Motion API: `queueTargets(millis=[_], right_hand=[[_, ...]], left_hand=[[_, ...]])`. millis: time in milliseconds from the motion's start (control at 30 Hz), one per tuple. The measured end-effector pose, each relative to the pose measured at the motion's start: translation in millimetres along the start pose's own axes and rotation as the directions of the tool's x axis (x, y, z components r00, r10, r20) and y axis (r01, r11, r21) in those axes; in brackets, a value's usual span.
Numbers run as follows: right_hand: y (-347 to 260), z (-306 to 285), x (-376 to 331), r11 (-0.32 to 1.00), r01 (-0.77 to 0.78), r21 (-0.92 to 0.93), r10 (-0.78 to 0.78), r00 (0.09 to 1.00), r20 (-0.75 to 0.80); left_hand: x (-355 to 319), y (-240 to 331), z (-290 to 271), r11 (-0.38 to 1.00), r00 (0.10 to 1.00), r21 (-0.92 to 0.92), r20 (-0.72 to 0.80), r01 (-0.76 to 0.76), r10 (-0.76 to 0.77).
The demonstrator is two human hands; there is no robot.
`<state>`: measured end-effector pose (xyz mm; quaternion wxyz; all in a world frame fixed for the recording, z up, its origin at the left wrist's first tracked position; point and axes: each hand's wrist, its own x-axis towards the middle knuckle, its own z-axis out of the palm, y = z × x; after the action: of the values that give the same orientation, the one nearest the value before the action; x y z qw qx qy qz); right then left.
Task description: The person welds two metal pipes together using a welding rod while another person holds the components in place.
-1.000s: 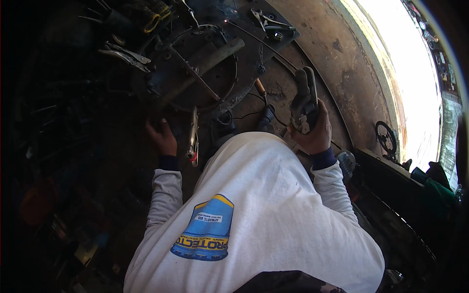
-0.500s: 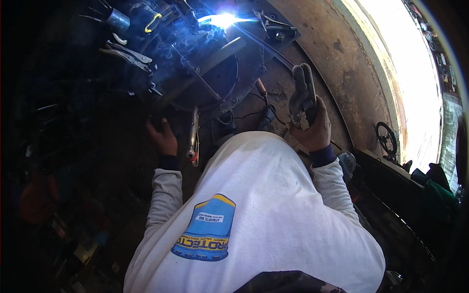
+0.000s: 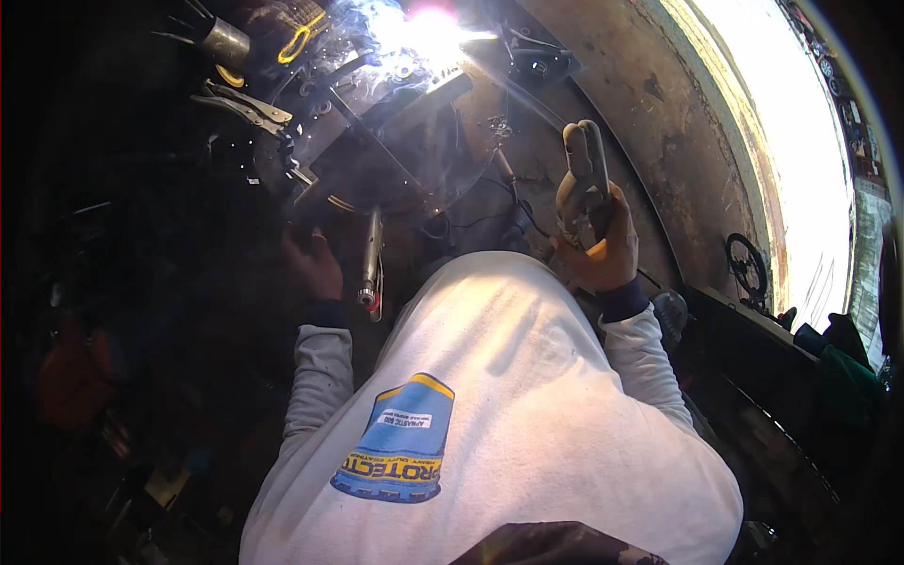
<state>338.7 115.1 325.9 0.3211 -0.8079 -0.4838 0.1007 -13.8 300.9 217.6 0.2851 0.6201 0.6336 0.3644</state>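
My right hand [image 3: 610, 247] is closed round a thick grey looped metal tool [image 3: 586, 168] with two rounded bars at its top and a curved arm at its side; its exact kind is not clear. To the left, my left hand [image 3: 318, 267] has fingers and thumb apart with nothing visible in it; shadow partly hides the fingertips. Right of that hand, locking pliers [image 3: 371, 259] point toward me at the near edge of a dark round metal workpiece [image 3: 395, 174]. Welding glare [image 3: 431, 42] and smoke hide the workpiece's far side.
More locking pliers [image 3: 247, 108] lie at the far left, near a metal cylinder [image 3: 226, 42] and a yellow-edged item [image 3: 299, 42]. A copper-coloured rod [image 3: 505, 168] and a cable sit beyond my knees. A wheel [image 3: 745, 266] stands at the right.
The welding glare has grown larger and whiter, lighting my shirt and the workpiece more, with small sparks at the left. Both hands stay nearly where they were.
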Motion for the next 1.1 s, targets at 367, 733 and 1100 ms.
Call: queueTargets(millis=[367,733,1100], right_hand=[[-6.4,-6.8,-1.6,0.999,-0.048,-0.015,0.047,0.997,-0.067],[-1.6,-3.3,-0.9,0.999,-0.051,-0.006,0.051,0.998,-0.027],[2.2,1.3,2.8,0.999,-0.051,-0.003,0.051,0.999,-0.009]], left_hand=[[1.7,-24.7,1.3,0.999,0.999,-0.015,-0.008,-0.052,0.052],[-0.1,-13.1,-1.7,1.000,1.000,0.012,0.001,0.023,-0.023],[1.4,-13.0,-1.5,0.999,1.000,0.033,-0.016,-0.003,0.004]])
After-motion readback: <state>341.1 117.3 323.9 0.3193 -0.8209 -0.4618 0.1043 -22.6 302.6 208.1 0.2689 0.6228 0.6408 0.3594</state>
